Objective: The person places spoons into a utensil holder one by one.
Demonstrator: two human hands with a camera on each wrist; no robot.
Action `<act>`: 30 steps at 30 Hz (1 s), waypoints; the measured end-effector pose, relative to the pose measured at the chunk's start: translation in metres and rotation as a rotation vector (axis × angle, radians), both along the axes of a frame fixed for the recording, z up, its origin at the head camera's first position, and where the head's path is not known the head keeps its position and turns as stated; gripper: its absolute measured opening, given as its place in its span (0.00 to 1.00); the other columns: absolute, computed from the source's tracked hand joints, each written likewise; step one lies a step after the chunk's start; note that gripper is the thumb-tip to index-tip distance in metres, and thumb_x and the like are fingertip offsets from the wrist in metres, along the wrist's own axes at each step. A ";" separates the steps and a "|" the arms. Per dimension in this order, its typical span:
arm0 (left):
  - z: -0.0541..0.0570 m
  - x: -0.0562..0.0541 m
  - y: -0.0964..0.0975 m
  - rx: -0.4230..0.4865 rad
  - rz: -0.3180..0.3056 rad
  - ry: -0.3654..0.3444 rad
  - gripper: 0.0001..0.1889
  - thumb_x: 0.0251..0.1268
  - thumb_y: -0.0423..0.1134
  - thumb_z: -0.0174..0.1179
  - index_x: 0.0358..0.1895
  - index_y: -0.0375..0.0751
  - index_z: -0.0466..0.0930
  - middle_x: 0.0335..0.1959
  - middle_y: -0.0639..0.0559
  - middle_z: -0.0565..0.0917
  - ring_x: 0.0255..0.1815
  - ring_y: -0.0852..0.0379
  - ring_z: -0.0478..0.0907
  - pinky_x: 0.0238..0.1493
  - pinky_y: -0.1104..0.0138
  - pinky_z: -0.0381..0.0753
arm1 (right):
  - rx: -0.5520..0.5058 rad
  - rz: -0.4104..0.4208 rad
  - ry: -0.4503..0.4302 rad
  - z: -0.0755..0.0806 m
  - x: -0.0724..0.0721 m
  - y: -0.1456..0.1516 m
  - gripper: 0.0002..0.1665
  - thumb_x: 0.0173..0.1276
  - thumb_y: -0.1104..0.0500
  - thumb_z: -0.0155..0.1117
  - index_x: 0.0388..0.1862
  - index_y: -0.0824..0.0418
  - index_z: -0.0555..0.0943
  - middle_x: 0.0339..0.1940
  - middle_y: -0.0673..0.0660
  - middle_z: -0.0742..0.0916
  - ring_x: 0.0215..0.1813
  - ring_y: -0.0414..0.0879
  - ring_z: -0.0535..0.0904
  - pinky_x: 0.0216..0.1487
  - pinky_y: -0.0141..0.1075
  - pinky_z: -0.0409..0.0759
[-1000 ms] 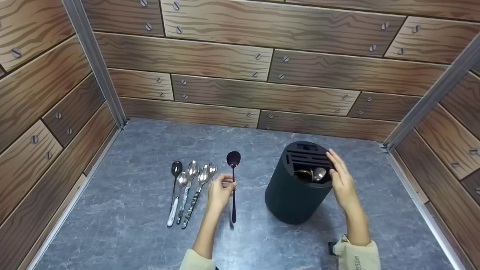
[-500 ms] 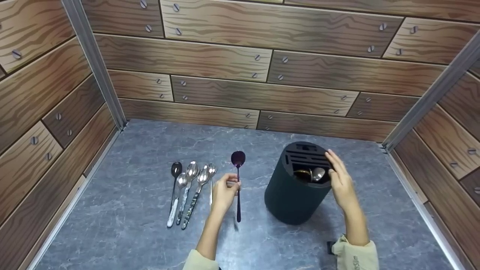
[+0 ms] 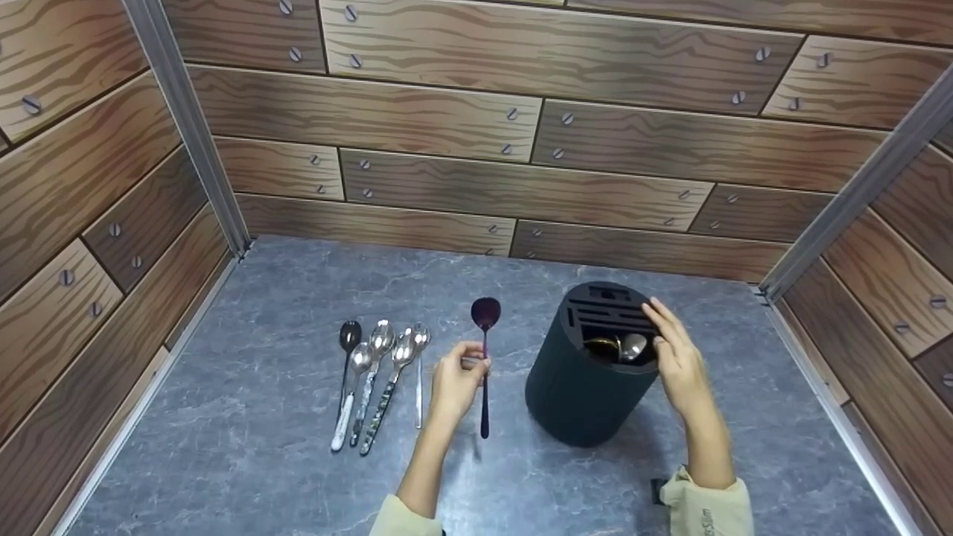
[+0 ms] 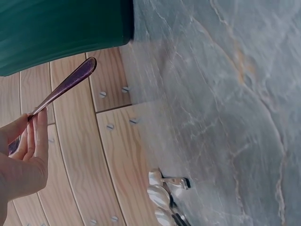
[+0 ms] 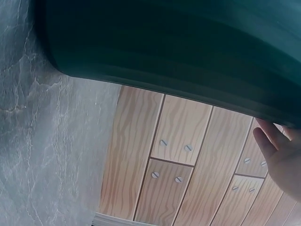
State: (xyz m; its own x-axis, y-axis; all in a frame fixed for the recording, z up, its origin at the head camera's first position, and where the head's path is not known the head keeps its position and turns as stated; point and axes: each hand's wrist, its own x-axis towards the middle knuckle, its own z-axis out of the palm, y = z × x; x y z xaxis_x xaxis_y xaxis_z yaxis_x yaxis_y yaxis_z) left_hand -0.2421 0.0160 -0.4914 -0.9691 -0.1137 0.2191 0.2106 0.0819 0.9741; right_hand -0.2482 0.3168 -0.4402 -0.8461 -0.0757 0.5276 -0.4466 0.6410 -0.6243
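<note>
My left hand (image 3: 458,380) pinches a dark purple spoon (image 3: 485,406) by the middle of its handle, bowl pointing away from me. In the left wrist view the handle end of the purple spoon (image 4: 77,74) is raised above the table. To its right stands a dark green, round knife block (image 3: 584,398) with a black slotted top. Inside the top's larger opening a silver spoon bowl (image 3: 633,346) and a gold-rimmed piece (image 3: 601,345) show. My right hand (image 3: 681,365) rests with extended fingers against the upper right side of the block; the right wrist view shows its fingers at the green wall.
Several spoons lie in a group left of my left hand: a dark one (image 3: 350,337), patterned-handled ones such as a black-speckled spoon (image 3: 382,409), and a slim silver one (image 3: 419,387). Wood-patterned walls (image 3: 447,119) enclose the grey marbled table (image 3: 246,417).
My left hand has carried the purple spoon to the right, towards the knife block, uncovering the slim silver spoon. My right hand stays at the block.
</note>
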 end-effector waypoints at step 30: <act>0.037 0.004 0.017 -0.134 0.009 0.222 0.07 0.52 0.27 0.64 0.36 0.34 0.81 0.31 0.50 0.83 0.29 0.58 0.80 0.30 0.72 0.79 | -0.059 0.017 -0.014 -0.002 0.001 -0.001 0.26 0.67 0.69 0.41 0.64 0.62 0.69 0.68 0.51 0.66 0.68 0.53 0.56 0.66 0.50 0.52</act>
State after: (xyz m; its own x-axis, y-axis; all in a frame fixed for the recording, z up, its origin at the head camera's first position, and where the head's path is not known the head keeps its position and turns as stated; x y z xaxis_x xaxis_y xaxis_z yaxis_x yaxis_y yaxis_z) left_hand -0.2384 0.0326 -0.4549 -0.8947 -0.0781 0.4398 0.4164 0.2104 0.8845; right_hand -0.2468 0.3159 -0.4417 -0.8525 -0.0591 0.5193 -0.4477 0.5952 -0.6673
